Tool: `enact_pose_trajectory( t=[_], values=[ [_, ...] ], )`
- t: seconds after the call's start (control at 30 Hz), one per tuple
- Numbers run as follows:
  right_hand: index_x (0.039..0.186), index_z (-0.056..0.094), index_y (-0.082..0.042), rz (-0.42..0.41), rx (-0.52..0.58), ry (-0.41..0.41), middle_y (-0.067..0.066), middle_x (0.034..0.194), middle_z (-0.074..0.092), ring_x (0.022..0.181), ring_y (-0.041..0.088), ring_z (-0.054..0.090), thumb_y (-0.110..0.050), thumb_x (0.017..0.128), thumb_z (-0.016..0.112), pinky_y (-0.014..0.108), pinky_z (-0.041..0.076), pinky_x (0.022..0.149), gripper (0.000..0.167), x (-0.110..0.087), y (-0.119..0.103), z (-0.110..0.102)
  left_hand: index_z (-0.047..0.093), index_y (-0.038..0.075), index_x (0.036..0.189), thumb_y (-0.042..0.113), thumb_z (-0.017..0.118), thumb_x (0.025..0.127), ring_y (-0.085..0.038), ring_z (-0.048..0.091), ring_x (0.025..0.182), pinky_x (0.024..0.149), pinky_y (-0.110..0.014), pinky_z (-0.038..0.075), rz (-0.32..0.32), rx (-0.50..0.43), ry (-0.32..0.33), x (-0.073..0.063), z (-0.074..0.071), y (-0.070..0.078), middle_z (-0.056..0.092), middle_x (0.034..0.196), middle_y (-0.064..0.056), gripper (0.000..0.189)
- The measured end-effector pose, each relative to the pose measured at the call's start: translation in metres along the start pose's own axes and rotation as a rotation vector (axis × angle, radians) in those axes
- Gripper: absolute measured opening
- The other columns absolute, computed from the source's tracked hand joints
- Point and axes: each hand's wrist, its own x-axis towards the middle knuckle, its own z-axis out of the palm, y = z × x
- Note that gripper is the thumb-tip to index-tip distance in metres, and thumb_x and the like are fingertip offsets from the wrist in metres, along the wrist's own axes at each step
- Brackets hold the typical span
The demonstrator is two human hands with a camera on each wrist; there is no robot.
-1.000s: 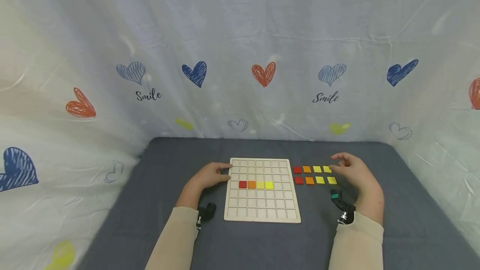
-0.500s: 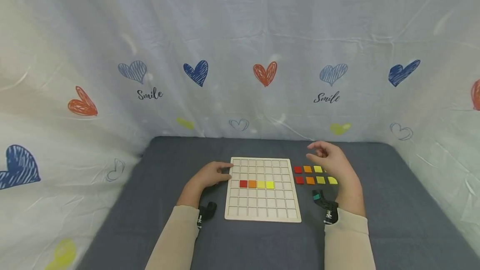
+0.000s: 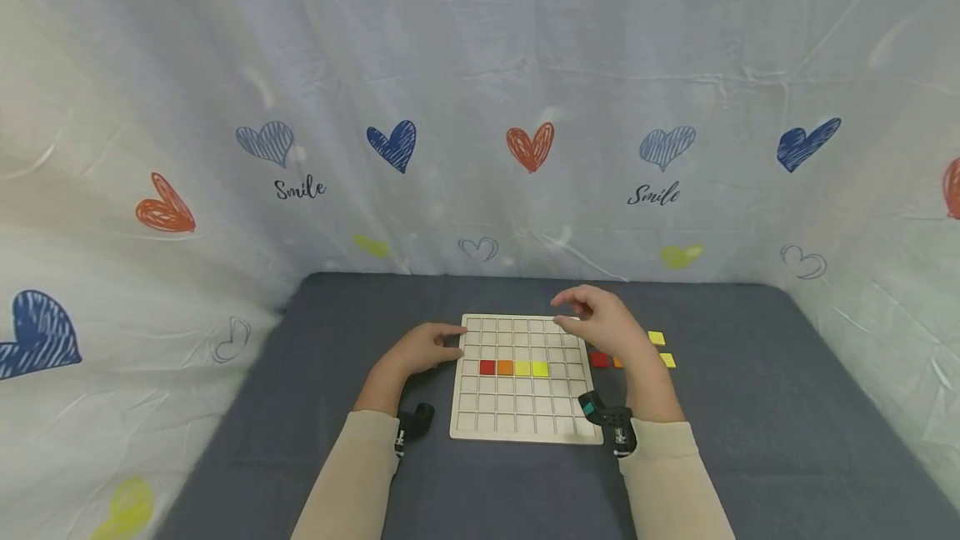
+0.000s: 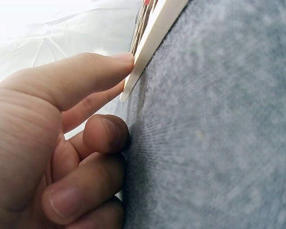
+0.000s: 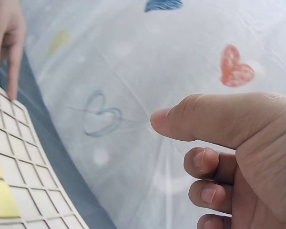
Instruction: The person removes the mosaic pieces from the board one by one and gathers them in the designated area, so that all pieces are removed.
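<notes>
A pale wooden grid board (image 3: 525, 423) lies on the table. One row holds a red tile (image 3: 487, 367), an orange tile (image 3: 505, 367) and two yellow tiles (image 3: 540, 369) side by side. My left hand (image 3: 418, 350) rests thumb and index fingertips against the board's left edge; in the left wrist view its other fingers (image 4: 66, 200) are curled. Over the board's upper right corner hovers my right hand (image 3: 603, 325), thumb apart from the index finger. The right wrist view has nothing at the thumb tip (image 5: 162, 121).
Right of the board lie loose tiles, among them a red tile (image 3: 599, 359) and a yellow tile (image 3: 667, 360); the right hand and forearm hide others. A dark grey cloth (image 3: 487, 490) covers the table. Behind it hangs a white curtain (image 3: 450, 65) printed with hearts.
From the loose yellow tiles, my right hand has moved left to above the board's upper right corner. The left hand and the tiles on the board stay put.
</notes>
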Motion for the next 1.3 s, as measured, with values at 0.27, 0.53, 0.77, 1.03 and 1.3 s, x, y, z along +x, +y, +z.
enact_pose_trajectory(
  t=[0.27,0.53,0.77,1.03,1.3],
  values=[
    [0.116,0.077,-0.017,-0.137,-0.071,-0.069,0.0,0.083,0.046,0.079,0.02,0.043,-0.019,0.093,0.078,0.041,0.036,0.07,0.023,0.007,-0.013,0.028,0.068,0.021,0.138,0.027,0.08,0.092,-0.015,0.049,0.054,0.051,-0.03,0.039,-0.009,-0.005,0.005,0.001,0.0,0.0,0.055,0.066,-0.004,0.048],
    [0.117,0.078,-0.014,-0.108,-0.151,-0.159,-0.001,0.08,0.047,0.076,0.019,0.044,-0.023,0.092,0.08,0.037,0.036,0.066,0.027,0.014,-0.019,0.059,0.069,0.019,0.138,0.027,0.079,0.092,-0.016,0.051,0.055,0.051,-0.03,0.04,-0.009,0.009,-0.009,0.001,-0.001,0.001,0.057,0.067,-0.004,0.048],
    [0.114,0.08,-0.009,-0.053,-0.227,-0.243,-0.004,0.087,0.059,0.075,0.017,0.052,-0.022,0.09,0.08,0.036,0.046,0.068,0.028,0.015,-0.027,0.086,0.068,0.019,0.138,0.028,0.078,0.093,-0.015,0.05,0.055,0.051,-0.03,0.039,0.016,0.019,-0.018,0.003,-0.001,-0.001,0.055,0.066,-0.003,0.047],
    [0.108,0.082,-0.01,-0.025,-0.33,-0.292,0.0,0.102,0.076,0.076,0.013,0.063,-0.022,0.088,0.081,0.035,0.052,0.069,0.024,0.014,-0.022,0.109,0.068,0.019,0.139,0.027,0.078,0.093,-0.014,0.047,0.052,0.05,-0.029,0.037,0.022,-0.001,-0.026,0.001,-0.001,-0.002,0.051,0.06,0.0,0.048],
    [0.102,0.083,-0.012,-0.045,-0.376,-0.252,-0.001,0.096,0.075,0.077,0.015,0.063,-0.021,0.085,0.082,0.036,0.052,0.07,0.019,0.013,-0.025,0.114,0.067,0.02,0.139,0.026,0.078,0.093,-0.014,0.047,0.052,0.05,-0.029,0.038,0.028,-0.005,-0.026,0.0,-0.003,-0.001,0.051,0.06,0.0,0.048]
  ],
)
